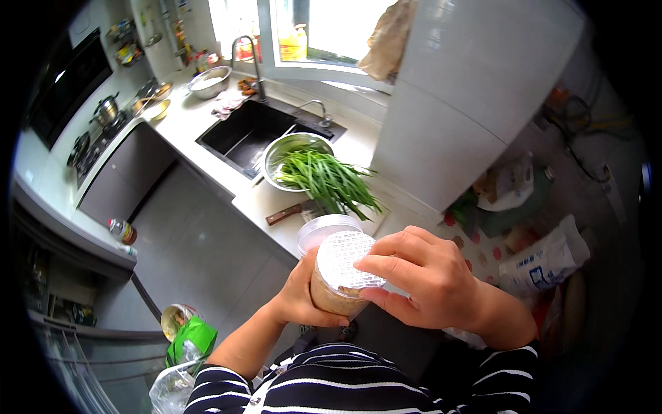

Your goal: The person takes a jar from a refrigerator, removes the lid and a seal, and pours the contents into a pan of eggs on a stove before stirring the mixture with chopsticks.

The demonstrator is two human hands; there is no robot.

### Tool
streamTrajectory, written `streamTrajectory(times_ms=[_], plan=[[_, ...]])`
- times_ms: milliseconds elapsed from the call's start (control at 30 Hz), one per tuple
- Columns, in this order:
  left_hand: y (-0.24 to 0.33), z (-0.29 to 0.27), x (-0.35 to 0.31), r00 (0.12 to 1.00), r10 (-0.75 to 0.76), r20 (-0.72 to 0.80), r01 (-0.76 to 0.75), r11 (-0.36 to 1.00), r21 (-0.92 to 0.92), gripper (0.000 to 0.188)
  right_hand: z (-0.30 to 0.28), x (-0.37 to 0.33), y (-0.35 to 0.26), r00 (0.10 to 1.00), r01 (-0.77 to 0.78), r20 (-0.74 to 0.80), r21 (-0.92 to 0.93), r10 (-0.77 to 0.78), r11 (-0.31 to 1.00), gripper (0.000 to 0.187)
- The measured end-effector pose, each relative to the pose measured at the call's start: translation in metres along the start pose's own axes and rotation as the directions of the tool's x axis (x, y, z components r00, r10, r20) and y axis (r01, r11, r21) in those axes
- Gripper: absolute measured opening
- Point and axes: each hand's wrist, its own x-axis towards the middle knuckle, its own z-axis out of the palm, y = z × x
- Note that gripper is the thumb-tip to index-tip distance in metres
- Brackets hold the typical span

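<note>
My left hand (295, 298) is wrapped round a clear jar (329, 295) filled with something tan, held in front of my body. A clear plastic lid (312, 237), off the jar, sits just past its far rim, seemingly in the same hand's fingers. Across the jar's mouth lies a white printed seal (341, 257). The fingers and thumb of my right hand (433, 279) pinch this seal at its right edge. Beyond the jar, a steel bowl (269, 178) holds long green leafy vegetables (325, 174). A knife with a wooden handle (284, 213) lies beside them, its blade partly hidden.
A black sink (241, 134) with a tall faucet (256, 62) is set into the white counter (183, 103). At left stands a stove (96, 152) with a pot. A tall white cabinet (441, 103) rises at right. Bags, one green (193, 338), sit low at left.
</note>
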Motion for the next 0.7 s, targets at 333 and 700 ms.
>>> streamTrajectory(times_ms=[333, 700], plan=[[0.032, -0.077, -0.072, 0.967, 0.09, -0.238, -0.015, 0.953, 0.301, 0.111, 0.079, 0.094, -0.01, 0.95, 0.226, 0.204, 0.079, -0.237, 0.971, 0.029], [0.075, -0.192, -0.171, 0.881, 0.16, -0.445, 0.07, 0.886, 0.458, 0.11, 0.201, 0.225, -0.06, 0.75, 0.605, 0.228, 0.141, -0.621, 0.783, 0.036]])
